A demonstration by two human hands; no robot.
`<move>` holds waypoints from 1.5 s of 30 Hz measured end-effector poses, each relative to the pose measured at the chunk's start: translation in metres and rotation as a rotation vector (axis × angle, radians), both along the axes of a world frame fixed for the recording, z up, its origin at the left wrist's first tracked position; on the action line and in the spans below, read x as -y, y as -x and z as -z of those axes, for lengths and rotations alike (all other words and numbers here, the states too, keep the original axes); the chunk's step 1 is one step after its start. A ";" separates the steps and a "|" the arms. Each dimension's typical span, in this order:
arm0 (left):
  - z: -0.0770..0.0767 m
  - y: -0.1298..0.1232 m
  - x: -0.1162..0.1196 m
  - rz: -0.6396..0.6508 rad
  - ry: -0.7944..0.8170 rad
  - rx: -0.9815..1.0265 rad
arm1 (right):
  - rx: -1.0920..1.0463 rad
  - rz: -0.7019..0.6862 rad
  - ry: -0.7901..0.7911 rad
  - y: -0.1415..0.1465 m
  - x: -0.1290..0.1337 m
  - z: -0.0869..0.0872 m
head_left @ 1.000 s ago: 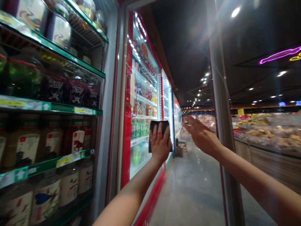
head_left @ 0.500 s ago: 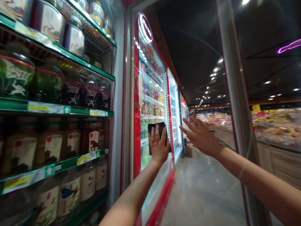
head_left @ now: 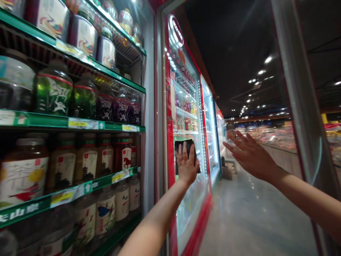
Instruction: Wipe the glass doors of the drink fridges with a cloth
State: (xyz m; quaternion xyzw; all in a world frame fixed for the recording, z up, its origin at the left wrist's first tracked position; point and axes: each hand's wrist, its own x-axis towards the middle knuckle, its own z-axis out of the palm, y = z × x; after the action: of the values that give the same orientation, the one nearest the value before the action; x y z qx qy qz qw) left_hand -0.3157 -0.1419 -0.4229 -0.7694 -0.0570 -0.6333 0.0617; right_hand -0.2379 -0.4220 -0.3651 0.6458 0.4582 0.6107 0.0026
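My left hand (head_left: 188, 165) lies with its fingers spread over a black cloth (head_left: 197, 151) and presses it flat toward the glass of an open cooler door. My right hand (head_left: 249, 156) is raised with the fingers apart and nothing in it. It stays near the same pane, and I cannot tell whether it touches the glass. The door's grey metal frame (head_left: 295, 64) runs down the right side, behind my right forearm.
On the left, the cooler's green-edged shelves (head_left: 106, 122) carry rows of drink bottles (head_left: 54, 90). Beyond the glass stands a red-framed lit cooler (head_left: 172, 174), with more coolers behind it. The grey floor (head_left: 245, 217) of the aisle runs back past produce displays.
The view has swung left, so the shelves show more and everything sits further right. My right hand appears a little further from my left, which stays on the cloth.
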 end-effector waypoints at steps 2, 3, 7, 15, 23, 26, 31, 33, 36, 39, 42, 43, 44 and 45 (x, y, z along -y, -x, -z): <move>-0.018 -0.002 -0.004 0.039 -0.141 -0.040 | 0.013 -0.012 -0.009 -0.001 0.000 0.001; -0.034 -0.002 -0.008 0.049 -0.174 -0.049 | 0.017 -0.021 -0.009 -0.002 0.000 0.001; -0.077 0.002 -0.034 -0.014 0.055 0.035 | 0.019 -0.069 -0.003 -0.004 0.002 0.000; -0.016 0.037 -0.064 -0.011 0.048 0.001 | -0.034 -0.105 -0.040 0.000 0.001 0.002; -0.013 0.056 -0.096 -0.152 0.073 0.013 | -0.039 -0.155 -0.062 -0.004 0.001 0.007; -0.016 0.046 -0.102 -0.151 0.082 -0.041 | -0.041 -0.129 -0.052 -0.002 0.001 0.005; -0.102 0.032 -0.103 -0.115 0.084 -0.027 | -0.041 -0.127 -0.041 0.002 0.003 0.002; -0.131 0.026 -0.098 -0.112 0.122 0.008 | -0.051 -0.131 -0.044 0.003 0.003 0.002; -0.120 0.019 -0.090 -0.101 0.173 0.086 | -0.068 -0.155 -0.055 0.004 0.002 0.002; -0.041 0.024 -0.086 -0.085 0.179 0.115 | -0.100 -0.173 -0.083 0.006 -0.001 0.004; 0.059 0.042 -0.086 -0.067 0.176 0.085 | -0.134 -0.188 -0.099 0.006 -0.002 0.006; 0.084 0.049 -0.087 -0.059 0.172 0.051 | -0.141 -0.193 -0.100 0.006 -0.002 0.006; 0.102 0.055 -0.088 -0.050 0.167 0.022 | -0.145 -0.197 -0.100 0.006 -0.001 0.006; 0.110 0.059 -0.090 -0.038 0.163 0.002 | -0.148 -0.198 -0.097 0.006 -0.001 0.006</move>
State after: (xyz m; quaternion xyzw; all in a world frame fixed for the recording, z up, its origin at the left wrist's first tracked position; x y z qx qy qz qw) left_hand -0.3748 -0.0524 -0.5326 -0.7699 -0.1229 -0.6262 0.0106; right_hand -0.2437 -0.4210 -0.3714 0.6402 0.4886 0.5800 -0.1225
